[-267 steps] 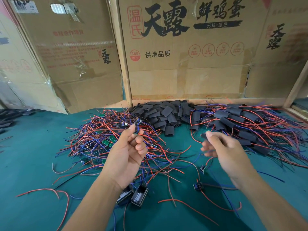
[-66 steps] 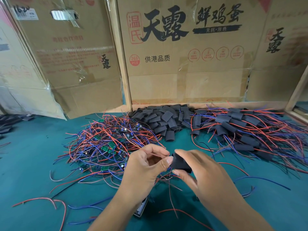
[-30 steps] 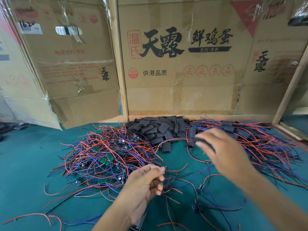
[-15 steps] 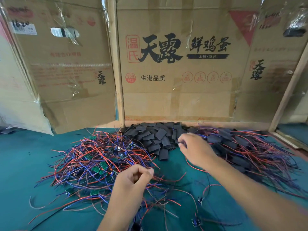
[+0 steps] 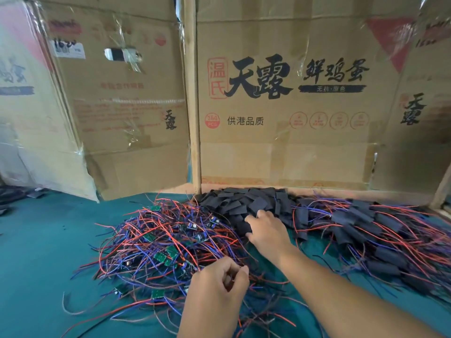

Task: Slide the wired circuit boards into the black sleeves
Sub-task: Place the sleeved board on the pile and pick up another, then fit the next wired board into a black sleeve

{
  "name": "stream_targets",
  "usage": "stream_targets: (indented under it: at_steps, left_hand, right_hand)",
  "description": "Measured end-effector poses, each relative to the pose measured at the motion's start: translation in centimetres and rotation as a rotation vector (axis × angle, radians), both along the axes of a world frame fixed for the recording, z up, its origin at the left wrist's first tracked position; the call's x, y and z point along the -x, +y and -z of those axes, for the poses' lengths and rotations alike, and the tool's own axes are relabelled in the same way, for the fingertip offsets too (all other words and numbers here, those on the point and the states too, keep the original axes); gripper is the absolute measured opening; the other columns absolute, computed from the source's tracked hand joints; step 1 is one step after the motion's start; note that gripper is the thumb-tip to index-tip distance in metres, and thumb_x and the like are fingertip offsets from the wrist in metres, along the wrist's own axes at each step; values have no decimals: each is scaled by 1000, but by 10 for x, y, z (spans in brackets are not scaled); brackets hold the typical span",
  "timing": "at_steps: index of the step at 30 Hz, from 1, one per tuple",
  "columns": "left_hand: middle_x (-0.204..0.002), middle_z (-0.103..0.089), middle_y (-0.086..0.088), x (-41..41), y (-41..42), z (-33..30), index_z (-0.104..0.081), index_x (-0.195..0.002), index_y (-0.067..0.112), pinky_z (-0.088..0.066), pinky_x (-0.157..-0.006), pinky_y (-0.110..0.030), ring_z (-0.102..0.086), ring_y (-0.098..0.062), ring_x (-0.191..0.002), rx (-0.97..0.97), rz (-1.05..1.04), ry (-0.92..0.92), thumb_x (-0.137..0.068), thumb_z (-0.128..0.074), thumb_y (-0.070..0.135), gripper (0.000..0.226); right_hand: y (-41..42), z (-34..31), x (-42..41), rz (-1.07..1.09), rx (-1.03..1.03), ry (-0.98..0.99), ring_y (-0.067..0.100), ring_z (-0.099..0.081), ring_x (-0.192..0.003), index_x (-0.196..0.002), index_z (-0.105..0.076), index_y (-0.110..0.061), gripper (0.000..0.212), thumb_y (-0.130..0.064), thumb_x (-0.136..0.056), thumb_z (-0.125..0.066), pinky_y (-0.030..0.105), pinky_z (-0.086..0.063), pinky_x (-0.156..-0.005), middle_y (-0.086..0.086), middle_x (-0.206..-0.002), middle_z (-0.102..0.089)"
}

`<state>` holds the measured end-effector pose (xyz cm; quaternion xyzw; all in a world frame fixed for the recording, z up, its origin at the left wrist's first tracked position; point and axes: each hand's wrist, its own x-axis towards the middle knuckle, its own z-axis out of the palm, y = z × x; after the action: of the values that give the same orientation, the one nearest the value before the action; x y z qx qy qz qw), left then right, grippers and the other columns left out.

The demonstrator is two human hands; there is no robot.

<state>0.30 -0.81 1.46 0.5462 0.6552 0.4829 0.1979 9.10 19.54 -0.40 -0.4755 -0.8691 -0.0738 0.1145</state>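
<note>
While right hand (image 5: 267, 230) reaches into pile of empty black sleeves (image 5: 246, 203) at back of green worktop (image 5: 44, 252), fingers spread, tips touching one sleeve, grip unclear. Left hand (image 5: 217, 286) nearer, fingers curled, pinching wire at edge of tangle of wired circuit boards (image 5: 166, 242). Sleeved boards (image 5: 371, 230) heaped right. Cardboard boxes (image 5: 280, 106) behind.

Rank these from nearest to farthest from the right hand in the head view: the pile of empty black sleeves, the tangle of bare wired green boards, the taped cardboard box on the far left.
1. Pile of empty black sleeves: under the right hand.
2. Tangle of bare wired green boards: to its left.
3. Taped cardboard box: far back left.
</note>
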Motion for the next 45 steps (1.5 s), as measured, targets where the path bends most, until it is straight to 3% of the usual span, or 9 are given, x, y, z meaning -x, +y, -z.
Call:
stream_targets:
  at_steps: [5, 10, 14, 17, 23, 28, 33, 42, 45]
  left_hand:
    - [-46, -38, 4, 2, 2, 2, -53, -65, 16, -28, -50, -20, -34, -11, -46, -17, -5, 4, -95, -63, 35, 37]
    - [-60, -49, 9, 4, 0, 4, -54, -89, 33, -40, -63, -19, -48, -10, -62, -18, 13, 119, -91, -66, 36, 13]
    - [-110, -53, 22, -8, -2, 4, -16, -142, 50, -39, -81, -12, -52, 3, -95, 62, 126, 311, -84, -69, 46, 79]
    - [-125, -57, 13, -23, -6, 3, -18, -147, 43, -43, -95, -26, -56, -13, -115, 8, 164, 371, -87, -66, 42, 76]
    - [-99, -65, 1, -23, -9, 4, -15, -135, 52, -49, -84, -38, -61, -28, -94, -13, 217, 397, -83, -57, 41, 68]
    - [-80, -52, 15, -17, -10, 0, -29, -142, 49, -43, -71, -21, -54, -8, -72, -52, 297, 383, -83, -59, 46, 67]
    - [-72, -47, 25, -14, -12, -5, -36, -142, 54, -33, -66, -10, -44, 5, -66, -90, 332, 377, -82, -64, 47, 66]
    - [-78, -46, 22, -15, -13, -19, -38, -145, 52, -36, -72, -14, -42, 12, -74, -1, 389, 519, -86, -71, 36, 70]
    - [-81, -47, 24, -13, -14, -22, -37, -145, 53, -34, -72, -11, -43, 11, -74, -5, 357, 530, -87, -70, 40, 69]
  right_hand:
    - [3, 4, -11, -24, -140, -47, 29, -51, -106, -108, -65, -20, 22, -24, -102, -43, 38, -49, -80, 4, -110, -54]
    - [-36, -24, -32, 58, 2, 427, 20, -58, -78, -81, -61, -19, 34, -38, -101, -41, 33, -42, -63, -1, -80, -58]
    - [-119, -39, -58, -112, 222, 709, 9, -40, -45, -64, -47, -13, 42, -44, -93, -48, 22, -29, -47, -3, -48, -48]
    - [-158, -36, -76, -146, 321, 794, 5, -45, -49, -71, -62, -15, 36, -42, -92, -52, 19, -33, -50, 1, -56, -57]
    - [-174, -25, -85, -77, 678, 1104, 12, -72, -67, -76, -78, -34, 20, -32, -89, -63, 8, -46, -58, 2, -66, -73]
    - [-169, -22, -91, -43, 1122, 1488, 43, -71, -84, -93, -75, 2, 33, -23, -73, -65, 42, -61, -67, 33, -87, -69]
    - [-166, -26, -96, -90, 1473, 1566, 48, -65, -101, -97, -74, 3, 34, -20, -77, -61, 56, -55, -83, 35, -108, -66]
    - [-168, -30, -101, -290, 1644, 1547, 36, -60, -86, -113, -64, 9, 70, -21, -57, -94, 50, -55, -88, 31, -107, -61]
    - [-164, -30, -102, -274, 1631, 1587, 42, -61, -96, -117, -62, 12, 55, -24, -77, -76, 57, -49, -96, 36, -116, -61]
